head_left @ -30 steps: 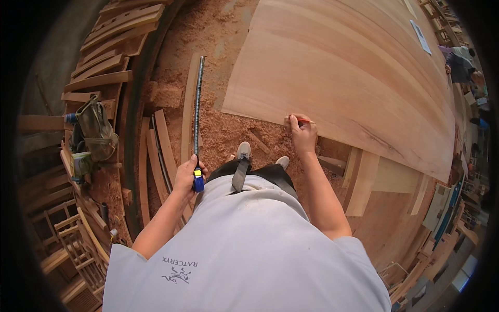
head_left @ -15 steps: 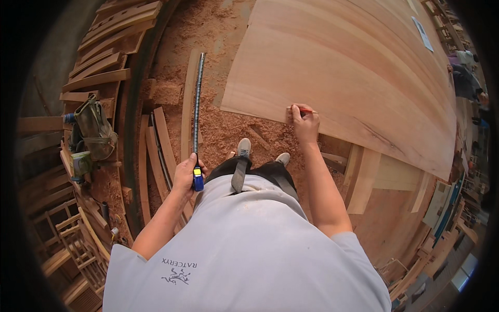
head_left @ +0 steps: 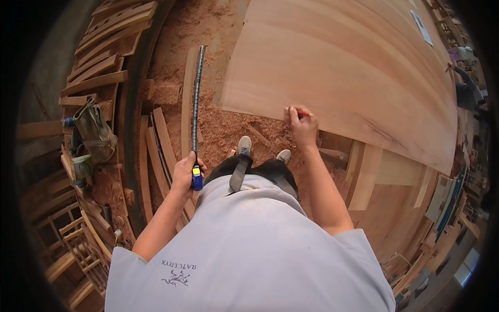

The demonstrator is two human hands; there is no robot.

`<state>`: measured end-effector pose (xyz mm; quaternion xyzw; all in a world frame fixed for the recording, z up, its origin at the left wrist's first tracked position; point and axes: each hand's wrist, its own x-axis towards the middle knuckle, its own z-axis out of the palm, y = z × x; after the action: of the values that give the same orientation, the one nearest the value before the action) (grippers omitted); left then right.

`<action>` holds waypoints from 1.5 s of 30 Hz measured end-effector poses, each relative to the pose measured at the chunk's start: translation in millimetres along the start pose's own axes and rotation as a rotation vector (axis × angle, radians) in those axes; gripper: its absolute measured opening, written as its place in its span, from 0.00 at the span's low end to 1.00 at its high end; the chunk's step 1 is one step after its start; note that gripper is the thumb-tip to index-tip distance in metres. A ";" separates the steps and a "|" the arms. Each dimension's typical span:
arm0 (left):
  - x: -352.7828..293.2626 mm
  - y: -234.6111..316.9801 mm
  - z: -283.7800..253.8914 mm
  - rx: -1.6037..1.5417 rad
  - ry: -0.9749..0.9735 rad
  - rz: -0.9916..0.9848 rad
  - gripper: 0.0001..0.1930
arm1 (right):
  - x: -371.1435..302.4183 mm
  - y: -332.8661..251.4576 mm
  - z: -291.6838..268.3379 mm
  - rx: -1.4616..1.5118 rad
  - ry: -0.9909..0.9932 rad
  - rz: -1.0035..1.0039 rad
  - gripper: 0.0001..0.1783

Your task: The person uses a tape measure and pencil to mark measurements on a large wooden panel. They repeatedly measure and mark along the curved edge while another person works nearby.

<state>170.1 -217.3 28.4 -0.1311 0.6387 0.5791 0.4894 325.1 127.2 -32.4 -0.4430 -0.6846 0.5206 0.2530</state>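
In my left hand (head_left: 184, 176) is a blue and yellow tape measure (head_left: 197, 179), its fingers wrapped round the case. The blade (head_left: 196, 99) runs straight out ahead, over the floor and a narrow wooden strip, left of the large plywood sheet (head_left: 332, 67). My right hand (head_left: 303, 125) is at the sheet's near edge, with a red pencil (head_left: 302, 112) pinched in its fingers. The pencil's tip is hidden by the fingers, so I cannot tell whether it touches the wood.
Sawdust and shavings (head_left: 223, 125) cover the floor round my shoes. Boards (head_left: 161, 140) lie at the left, beside a stack of wooden pieces (head_left: 104, 62) and a canvas bag (head_left: 95, 130). More planks (head_left: 365, 179) sit under the sheet's right part. Another person (head_left: 466, 86) is at the far right.
The pencil has tilted in my right hand and its red end has shifted slightly left. My left hand still holds the tape measure with its blade out; the view has shifted slightly.
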 end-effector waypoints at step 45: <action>54.2 89.1 135.0 0.891 -0.251 0.239 0.18 | -71.2 -51.7 -78.4 -0.095 -0.150 -0.335 0.10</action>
<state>142.2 -52.2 60.9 0.2370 0.7713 0.3127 0.5012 404.9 100.2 50.1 -0.2943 -0.7895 0.4699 0.2632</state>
